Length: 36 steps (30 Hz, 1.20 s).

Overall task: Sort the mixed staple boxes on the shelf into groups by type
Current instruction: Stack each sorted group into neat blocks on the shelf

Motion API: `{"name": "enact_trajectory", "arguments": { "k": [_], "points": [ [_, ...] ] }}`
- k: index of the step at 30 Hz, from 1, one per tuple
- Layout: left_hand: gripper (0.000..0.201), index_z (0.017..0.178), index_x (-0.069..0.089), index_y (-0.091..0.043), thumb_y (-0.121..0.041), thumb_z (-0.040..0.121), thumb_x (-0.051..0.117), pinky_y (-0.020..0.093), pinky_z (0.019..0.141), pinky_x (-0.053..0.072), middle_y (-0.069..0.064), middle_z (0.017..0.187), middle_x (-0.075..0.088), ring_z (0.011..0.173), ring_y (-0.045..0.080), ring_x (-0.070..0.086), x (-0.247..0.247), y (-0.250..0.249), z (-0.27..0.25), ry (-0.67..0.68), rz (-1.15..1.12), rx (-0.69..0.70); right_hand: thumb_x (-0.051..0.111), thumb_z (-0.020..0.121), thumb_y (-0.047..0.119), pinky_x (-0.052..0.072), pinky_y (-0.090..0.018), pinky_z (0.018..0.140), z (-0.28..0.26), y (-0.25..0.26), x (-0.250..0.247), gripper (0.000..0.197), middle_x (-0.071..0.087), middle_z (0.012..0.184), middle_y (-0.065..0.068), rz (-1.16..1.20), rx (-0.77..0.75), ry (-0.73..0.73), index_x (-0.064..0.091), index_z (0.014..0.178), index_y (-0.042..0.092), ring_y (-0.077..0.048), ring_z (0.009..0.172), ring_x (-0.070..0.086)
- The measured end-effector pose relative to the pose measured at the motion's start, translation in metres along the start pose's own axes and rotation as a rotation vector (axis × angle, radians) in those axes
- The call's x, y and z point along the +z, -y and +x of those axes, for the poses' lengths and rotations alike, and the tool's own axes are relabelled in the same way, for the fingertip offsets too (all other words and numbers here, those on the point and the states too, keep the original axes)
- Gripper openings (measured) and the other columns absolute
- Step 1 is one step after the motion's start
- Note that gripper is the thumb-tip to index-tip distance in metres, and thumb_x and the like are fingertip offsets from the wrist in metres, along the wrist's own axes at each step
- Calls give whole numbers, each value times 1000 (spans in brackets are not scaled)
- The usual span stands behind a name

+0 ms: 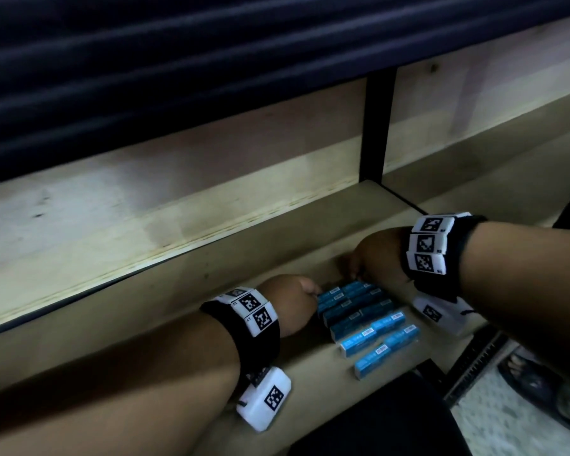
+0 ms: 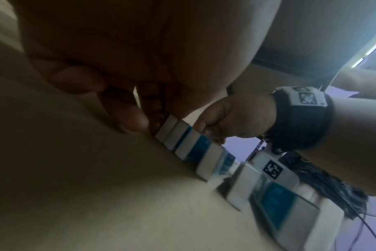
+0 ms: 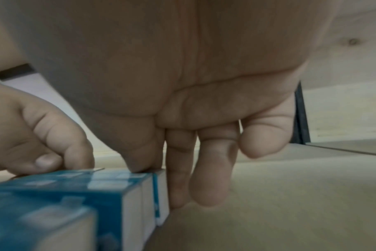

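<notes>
Several blue-and-white staple boxes [image 1: 366,317] lie flat in tight rows on the wooden shelf [image 1: 152,337]. My left hand [image 1: 312,293] is at the left end of the farthest box [image 1: 334,293], fingers curled, fingertips [image 2: 137,121] against its white end [image 2: 167,130]. My right hand [image 1: 356,275] is at the right end of that far row. Its thumb presses on the box top [image 3: 127,175] and its fingers [image 3: 178,169] reach down behind the far side [image 3: 162,195]. The nearer boxes [image 2: 288,202] lie untouched.
A pale wooden back board [image 1: 178,195] runs behind the shelf, with a black upright post [image 1: 377,126] to the right of the hands. A dark shutter [image 1: 145,60] hangs above. The shelf's front edge is near the closest boxes; a sandalled foot [image 1: 533,380] stands on the floor below right.
</notes>
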State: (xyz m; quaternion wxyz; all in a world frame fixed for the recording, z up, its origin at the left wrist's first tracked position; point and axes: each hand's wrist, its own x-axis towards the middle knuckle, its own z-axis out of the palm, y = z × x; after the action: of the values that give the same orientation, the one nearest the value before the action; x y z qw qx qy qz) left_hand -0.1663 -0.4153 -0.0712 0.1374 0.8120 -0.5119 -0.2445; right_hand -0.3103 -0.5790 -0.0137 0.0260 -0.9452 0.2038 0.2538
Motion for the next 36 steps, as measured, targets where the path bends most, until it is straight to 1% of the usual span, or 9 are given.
{"name": "enact_trajectory", "arguments": {
  "k": [4, 11, 17, 20, 25, 28, 30, 32, 36],
  "points": [
    [32, 115, 68, -42, -40, 89, 50, 15, 85, 38, -18, 113, 69, 101, 5, 62, 3, -4, -6, 26, 19, 19, 43, 104, 20, 25, -9, 78, -8, -4, 9, 37, 60, 136, -4, -38, -75, 17, 56, 139, 18, -20, 118, 58],
    [33, 113, 64, -47, -48, 85, 47, 14, 75, 38, -20, 108, 70, 91, 1, 59, 9, -13, -18, 5, 9, 32, 49, 98, 27, 44, -28, 92, -25, -5, 13, 29, 66, 122, 3, 40, -96, 10, 67, 121, 30, -19, 107, 61],
    [31, 113, 62, -45, -45, 86, 46, 10, 64, 33, -18, 105, 70, 90, 2, 61, 14, -21, -30, 42, -6, 70, 54, 92, 30, 39, -24, 79, -38, -3, 22, 27, 66, 115, 9, 99, -69, 7, 67, 115, 33, -12, 92, 57],
    [34, 119, 60, -42, -46, 87, 48, 14, 69, 36, -16, 112, 69, 99, 5, 61, 16, -25, -35, 52, 11, 82, 56, 91, 29, 45, -27, 92, -45, -5, 27, 30, 67, 119, 10, 147, -75, 22, 66, 119, 33, -13, 100, 60],
    [58, 106, 60, -30, -75, 69, 52, 28, 75, 52, -8, 99, 69, 86, 12, 66, 22, -43, -47, 78, 155, 188, 50, 83, 60, 42, -34, 102, -68, -5, 32, 58, 58, 133, 15, 89, -142, -2, 39, 139, 46, -11, 117, 55],
    [63, 114, 47, -40, -71, 64, 70, 4, 80, 39, -9, 109, 65, 90, -2, 55, 32, -54, -56, -9, 133, 353, 56, 61, 77, 42, -33, 105, -82, -2, 35, 93, 53, 139, 18, 99, -126, 64, 24, 144, 51, -11, 125, 52],
    [74, 118, 48, -38, -74, 57, 71, 15, 84, 46, -6, 112, 63, 93, 6, 58, 38, -57, -56, -42, 245, 320, 58, 52, 78, 45, -34, 102, -85, 1, 40, 102, 55, 136, 14, 44, -126, 71, 25, 144, 48, -13, 123, 55],
    [77, 116, 53, -31, -73, 54, 72, 32, 83, 54, -2, 111, 62, 91, 19, 62, 41, -60, -55, -49, 376, 216, 63, 56, 71, 48, -32, 99, -86, 3, 42, 94, 59, 131, 12, 16, -123, 44, 32, 141, 44, -13, 117, 59],
    [65, 107, 53, -31, -65, 55, 73, 30, 69, 50, -2, 105, 58, 77, 20, 58, 39, -58, -54, -19, 386, 151, 68, 61, 64, 49, -27, 91, -80, 10, 43, 81, 63, 121, 15, 24, -98, -26, 38, 135, 48, -10, 106, 63]
  ]
}}
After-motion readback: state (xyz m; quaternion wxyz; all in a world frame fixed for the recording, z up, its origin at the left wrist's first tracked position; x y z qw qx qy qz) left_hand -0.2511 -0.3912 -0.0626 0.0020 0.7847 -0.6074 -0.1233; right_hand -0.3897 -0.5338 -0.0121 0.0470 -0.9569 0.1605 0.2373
